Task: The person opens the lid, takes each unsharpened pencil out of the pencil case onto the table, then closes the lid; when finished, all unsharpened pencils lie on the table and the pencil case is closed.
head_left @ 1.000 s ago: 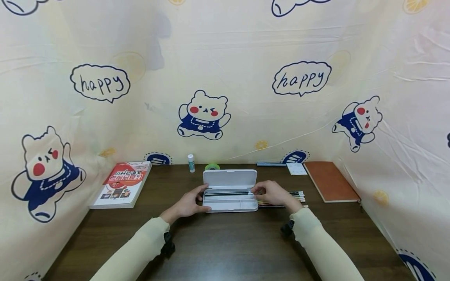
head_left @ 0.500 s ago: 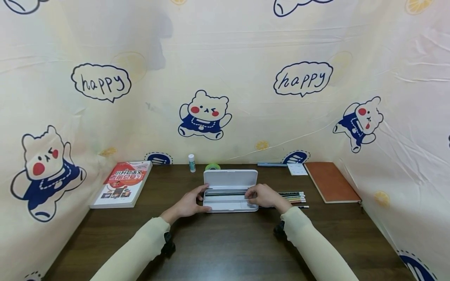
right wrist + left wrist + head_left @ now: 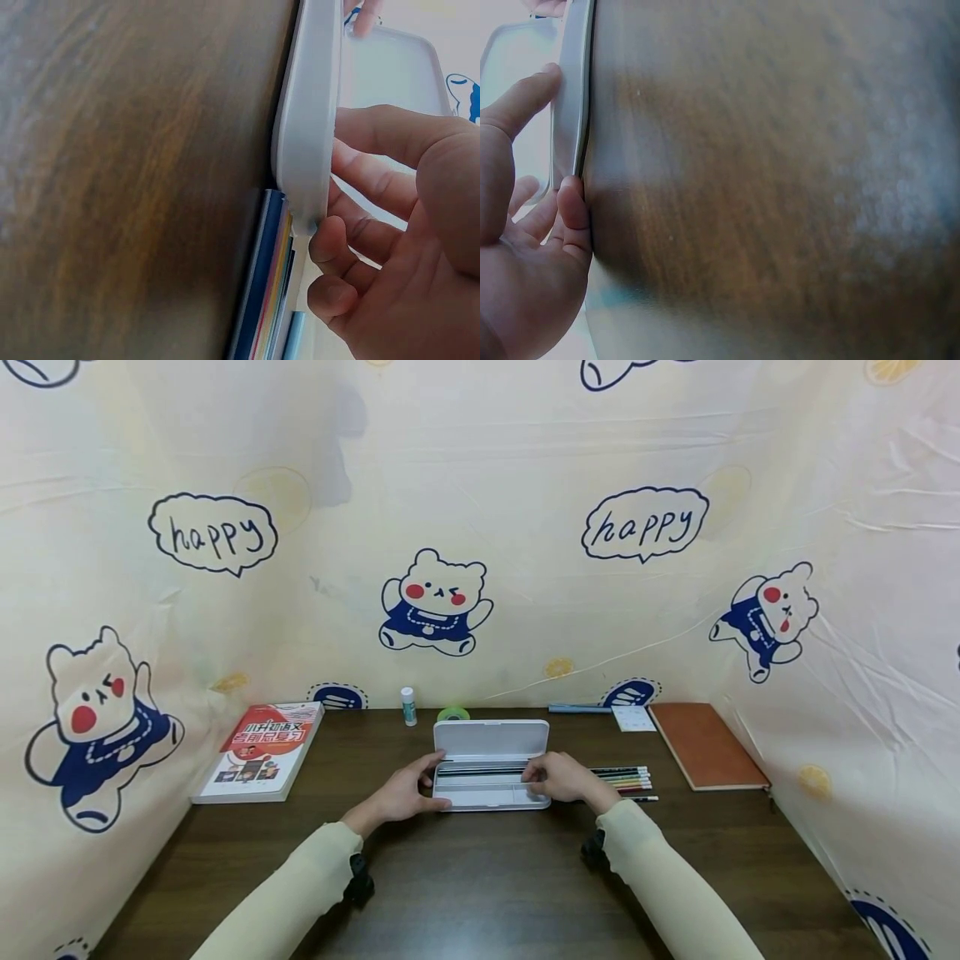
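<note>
A white pencil case (image 3: pixel 491 798) lies on the table with its lid (image 3: pixel 491 740) raised at the back. Dark pencils (image 3: pixel 480 771) lie lengthwise in its rear compartment. My left hand (image 3: pixel 401 792) grips the case's left end, thumb at the front and fingers behind. My right hand (image 3: pixel 566 777) reaches over the right end with curled fingers, and seems to pinch the end of a dark pencil inside. In the right wrist view the case's wall (image 3: pixel 307 112) hides those fingertips (image 3: pixel 341 154). More pencils (image 3: pixel 633 779) lie on the table to the right, partly behind my right hand.
A book (image 3: pixel 258 756) lies at the left and a brown notebook (image 3: pixel 705 747) at the right. Along the back are a glue stick (image 3: pixel 408 707), a green tape roll (image 3: pixel 453 714), a blue pen (image 3: pixel 579 709) and a white paper (image 3: pixel 633 719). A printed cloth hangs behind.
My right hand has moved slightly left, further over the case's right end, and has stayed nearly still over the last half second. My left hand has kept its grip in the same place.
</note>
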The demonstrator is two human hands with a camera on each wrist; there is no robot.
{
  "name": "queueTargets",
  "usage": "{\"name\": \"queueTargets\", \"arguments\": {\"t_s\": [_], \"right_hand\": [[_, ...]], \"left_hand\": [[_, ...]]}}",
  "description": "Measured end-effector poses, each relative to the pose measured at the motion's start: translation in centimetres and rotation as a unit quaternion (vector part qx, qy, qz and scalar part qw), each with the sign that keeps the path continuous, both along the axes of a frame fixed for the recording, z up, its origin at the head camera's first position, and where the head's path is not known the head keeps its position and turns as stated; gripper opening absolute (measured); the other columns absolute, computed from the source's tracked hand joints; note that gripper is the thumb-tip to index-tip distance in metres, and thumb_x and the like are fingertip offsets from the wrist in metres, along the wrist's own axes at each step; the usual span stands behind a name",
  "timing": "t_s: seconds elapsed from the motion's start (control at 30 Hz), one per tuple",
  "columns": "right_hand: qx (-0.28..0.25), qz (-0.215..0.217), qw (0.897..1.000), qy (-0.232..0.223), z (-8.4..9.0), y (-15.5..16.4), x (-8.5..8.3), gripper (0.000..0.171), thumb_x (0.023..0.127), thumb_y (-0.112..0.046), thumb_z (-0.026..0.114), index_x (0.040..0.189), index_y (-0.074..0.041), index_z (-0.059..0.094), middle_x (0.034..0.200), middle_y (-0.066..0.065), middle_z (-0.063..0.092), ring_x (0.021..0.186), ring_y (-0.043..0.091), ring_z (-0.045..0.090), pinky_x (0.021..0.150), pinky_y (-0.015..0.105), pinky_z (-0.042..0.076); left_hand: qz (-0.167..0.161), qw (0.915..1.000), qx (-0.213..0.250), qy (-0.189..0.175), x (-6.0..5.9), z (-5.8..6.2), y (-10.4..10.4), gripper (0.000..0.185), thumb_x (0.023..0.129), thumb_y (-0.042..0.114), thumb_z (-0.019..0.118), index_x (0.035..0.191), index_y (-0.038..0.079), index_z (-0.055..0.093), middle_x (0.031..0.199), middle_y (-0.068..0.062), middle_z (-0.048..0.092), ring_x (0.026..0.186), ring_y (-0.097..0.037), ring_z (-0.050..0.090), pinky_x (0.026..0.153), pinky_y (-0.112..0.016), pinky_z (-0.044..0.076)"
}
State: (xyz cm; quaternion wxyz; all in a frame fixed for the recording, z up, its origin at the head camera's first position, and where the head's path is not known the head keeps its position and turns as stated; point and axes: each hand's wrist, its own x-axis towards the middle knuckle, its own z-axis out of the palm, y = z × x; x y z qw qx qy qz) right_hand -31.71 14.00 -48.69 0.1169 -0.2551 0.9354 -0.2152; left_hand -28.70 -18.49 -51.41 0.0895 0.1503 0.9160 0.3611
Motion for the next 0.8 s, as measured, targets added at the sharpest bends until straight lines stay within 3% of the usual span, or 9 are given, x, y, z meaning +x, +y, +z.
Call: {"name": "queueTargets", "arguments": {"t_s": [0.2, 0.6, 0.8], "right_hand": [[-0.005, -0.010, 1.000, -0.001, 0.11, -0.06, 0.06, 0.009, 0.091, -0.014, 0.071, 0.093, -0.022, 0.075, 0.095, -0.006, 0.071, 0.083, 0.012, 0.055, 0.079, 0.034, 0.047], [-0.034, -0.026, 0.999, -0.001, -0.08, -0.32, -0.10, 0.011, 0.090, -0.011, 0.073, 0.085, -0.021, 0.073, 0.079, -0.008, 0.065, 0.076, 0.012, 0.054, 0.075, 0.031, 0.046], [-0.048, -0.038, 0.998, 0.000, 0.10, 0.05, 0.01, 0.012, 0.090, -0.011, 0.072, 0.085, -0.021, 0.073, 0.082, -0.008, 0.068, 0.077, 0.012, 0.055, 0.075, 0.031, 0.046]], "left_hand": [[0.003, 1.0000, -0.002, 0.002, 0.02, 0.03, -0.02, 0.093, 0.080, 0.040, 0.084, 0.155, 0.017, 0.035, 0.145, -0.005, 0.053, 0.102, -0.016, 0.054, 0.090, -0.035, 0.045], [0.002, 1.0000, 0.000, 0.005, 0.05, 0.02, 0.08, 0.093, 0.079, 0.041, 0.084, 0.155, 0.018, 0.036, 0.141, -0.005, 0.054, 0.104, -0.017, 0.056, 0.090, -0.036, 0.046], [0.005, 1.0000, -0.003, 0.005, 0.02, -0.01, 0.07, 0.093, 0.079, 0.041, 0.084, 0.155, 0.018, 0.036, 0.138, -0.006, 0.056, 0.102, -0.016, 0.056, 0.089, -0.035, 0.046]]}}
